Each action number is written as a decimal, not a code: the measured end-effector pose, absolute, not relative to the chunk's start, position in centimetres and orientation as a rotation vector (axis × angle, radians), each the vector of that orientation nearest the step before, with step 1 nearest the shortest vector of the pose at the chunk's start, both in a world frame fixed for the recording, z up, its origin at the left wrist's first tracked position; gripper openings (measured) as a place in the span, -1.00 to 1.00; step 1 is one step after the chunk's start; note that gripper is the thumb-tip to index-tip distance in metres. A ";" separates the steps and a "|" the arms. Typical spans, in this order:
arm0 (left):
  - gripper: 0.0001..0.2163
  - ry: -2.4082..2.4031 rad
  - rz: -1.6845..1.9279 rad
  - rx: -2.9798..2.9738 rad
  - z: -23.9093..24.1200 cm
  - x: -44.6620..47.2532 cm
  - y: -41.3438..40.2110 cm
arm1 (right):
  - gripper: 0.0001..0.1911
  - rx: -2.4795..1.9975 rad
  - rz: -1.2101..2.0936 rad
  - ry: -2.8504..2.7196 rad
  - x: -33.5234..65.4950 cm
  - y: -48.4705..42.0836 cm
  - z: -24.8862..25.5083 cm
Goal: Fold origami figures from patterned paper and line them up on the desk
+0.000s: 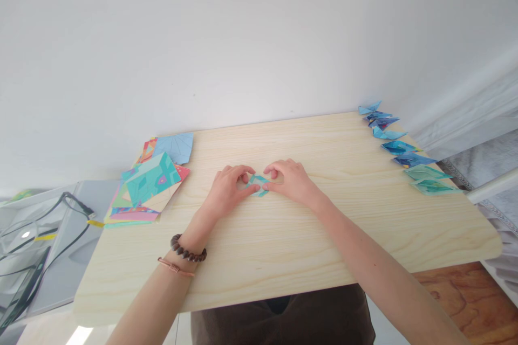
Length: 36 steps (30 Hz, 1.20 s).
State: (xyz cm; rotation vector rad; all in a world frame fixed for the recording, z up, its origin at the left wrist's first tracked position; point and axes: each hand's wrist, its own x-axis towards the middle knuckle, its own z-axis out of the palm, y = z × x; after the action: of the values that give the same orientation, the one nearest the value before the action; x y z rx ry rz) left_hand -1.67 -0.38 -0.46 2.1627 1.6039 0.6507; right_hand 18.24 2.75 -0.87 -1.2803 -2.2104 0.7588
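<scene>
A small folded piece of teal and white origami paper (259, 179) lies at the middle of the wooden table (259, 259). My left hand (229, 186) pinches its left side between thumb and fingers. From the other side, my right hand (292, 180) pinches the right edge in the same way. Fingertips cover parts of the paper, so its full folded shape is hard to make out. A dark beaded bracelet (188, 249) and a copper-coloured bangle (176, 268) circle my left wrist.
Patterned paper sheets (151, 180) are piled at the table's left. Along the right edge stands a row of several folded paper boats (408, 159) in blue and green. Cables (67, 205) lie in a grey container beyond the left edge. A white wall (259, 38) rises behind.
</scene>
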 end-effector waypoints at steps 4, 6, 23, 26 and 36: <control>-0.69 1.641 0.694 2.164 -0.6 -1.6 -0.7 | -0.82 -1.215 0.750 -2.220 18.3 2.5 -0.8; -0.71 1.646 0.722 2.145 -0.7 -1.6 -0.9 | -0.83 -1.175 0.772 -2.202 18.2 2.3 -0.9; -0.85 1.518 0.829 2.032 -0.7 -1.6 -0.8 | -0.77 -1.085 1.152 -2.120 19.0 2.8 -0.2; -0.83 1.424 0.791 2.055 -0.3 -2.2 -0.8 | -0.86 -1.052 1.052 -2.179 18.8 2.9 -0.3; -0.82 1.374 0.693 1.980 0.7 -3.7 -1.5 | -0.87 -0.957 0.810 -2.254 18.9 2.2 -1.3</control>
State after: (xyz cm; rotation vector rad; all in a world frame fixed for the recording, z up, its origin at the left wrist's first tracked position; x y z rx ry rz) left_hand -3.70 -1.52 0.74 1.9805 1.3737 0.6926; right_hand 18.88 2.18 -1.34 -0.9571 -2.2544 0.8096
